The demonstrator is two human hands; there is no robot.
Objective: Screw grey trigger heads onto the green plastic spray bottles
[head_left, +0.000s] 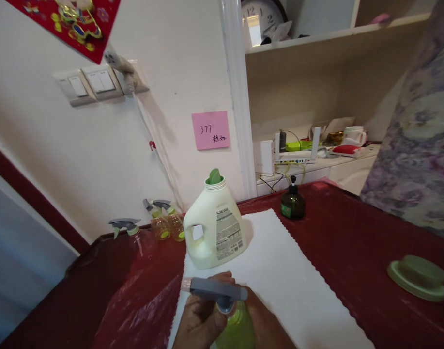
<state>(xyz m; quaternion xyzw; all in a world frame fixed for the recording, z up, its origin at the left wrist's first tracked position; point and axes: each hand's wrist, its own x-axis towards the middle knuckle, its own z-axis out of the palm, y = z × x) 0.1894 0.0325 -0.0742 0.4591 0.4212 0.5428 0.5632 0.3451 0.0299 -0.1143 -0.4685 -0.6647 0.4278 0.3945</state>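
Note:
My left hand and my right hand both close around a spray bottle of green liquid at the bottom edge. Its grey trigger head lies across the top, between my fingers. The bottle stands on a white mat with a scalloped edge. Just beyond my hands, a cream jug with a handle stands uncapped on the mat, with a green funnel-like piece in its mouth. A pale green cap lies on the red tablecloth to the right.
A dark green pump bottle stands behind the mat. Three spray bottles line the wall at left. A person's floral garment fills the right side. The shelf behind holds a router, a mug and a clock.

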